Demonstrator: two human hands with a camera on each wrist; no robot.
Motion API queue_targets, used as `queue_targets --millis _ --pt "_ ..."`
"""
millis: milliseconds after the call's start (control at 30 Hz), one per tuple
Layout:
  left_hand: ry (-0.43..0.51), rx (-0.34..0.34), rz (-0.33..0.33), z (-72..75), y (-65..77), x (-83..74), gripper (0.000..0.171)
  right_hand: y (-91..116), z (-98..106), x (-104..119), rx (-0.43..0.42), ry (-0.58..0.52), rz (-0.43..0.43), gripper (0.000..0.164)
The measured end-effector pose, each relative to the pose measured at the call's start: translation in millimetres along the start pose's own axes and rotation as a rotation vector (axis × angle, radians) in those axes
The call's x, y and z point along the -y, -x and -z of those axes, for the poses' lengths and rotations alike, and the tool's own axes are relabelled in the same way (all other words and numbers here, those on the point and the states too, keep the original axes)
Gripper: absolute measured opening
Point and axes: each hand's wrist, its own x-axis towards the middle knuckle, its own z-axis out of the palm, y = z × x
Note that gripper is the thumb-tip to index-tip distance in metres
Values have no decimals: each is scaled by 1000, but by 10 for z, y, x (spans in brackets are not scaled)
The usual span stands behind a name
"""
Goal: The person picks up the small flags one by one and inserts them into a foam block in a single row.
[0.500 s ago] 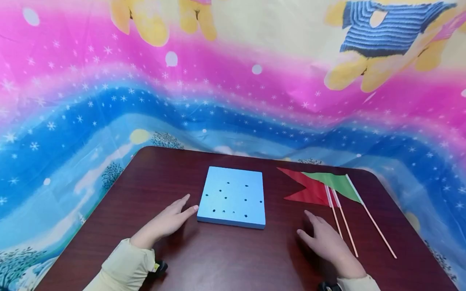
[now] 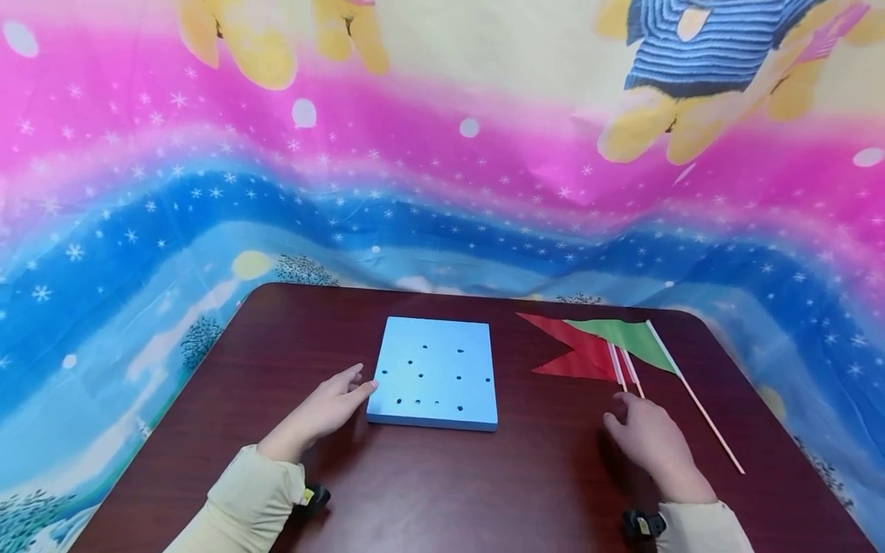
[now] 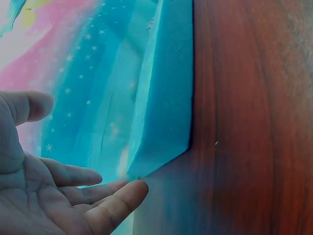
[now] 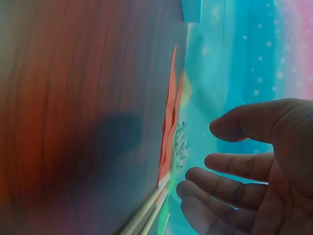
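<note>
A light blue square board (image 2: 440, 361) with several small holes lies on the dark wooden table. My left hand (image 2: 330, 405) is at the board's left edge, its fingers loosely extended; the left wrist view shows the palm beside the board's side (image 3: 168, 93), holding nothing. Over the sticks of the red flags (image 2: 572, 352) hovers my right hand (image 2: 653, 442), hiding their lower ends. In the right wrist view its fingers (image 4: 239, 193) are spread and relaxed, with nothing between them and the sticks (image 4: 142, 215) lying below. A green flag (image 2: 632, 338) overlaps the red ones, its stick slanting down to the right.
The brown table (image 2: 442, 491) has rounded far corners. Behind it hangs a patterned cloth (image 2: 415, 153) in pink, blue and cream, reaching down along the table's sides. A dark band (image 2: 643, 526) sits on the right wrist.
My right hand has moved to the right and up, over the red flags' sticks. The left hand stays by the board's edge. The head view has shifted slightly.
</note>
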Motion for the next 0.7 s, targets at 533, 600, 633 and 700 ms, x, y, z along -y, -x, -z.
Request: queue_targets --millis 533,600,633,700 --pt "-9 21 5 -93 -51 10 81 -15 67 -314 80 -14 -125 46" --pt "-2 22 7 -112 -60 16 81 -12 70 -357 109 -15 -134 43" --pt "1 24 6 -124 -69 19 81 -12 67 -373 121 -15 -139 42" --pt "8 26 8 -146 -88 18 81 -19 57 -395 141 -19 -142 40"
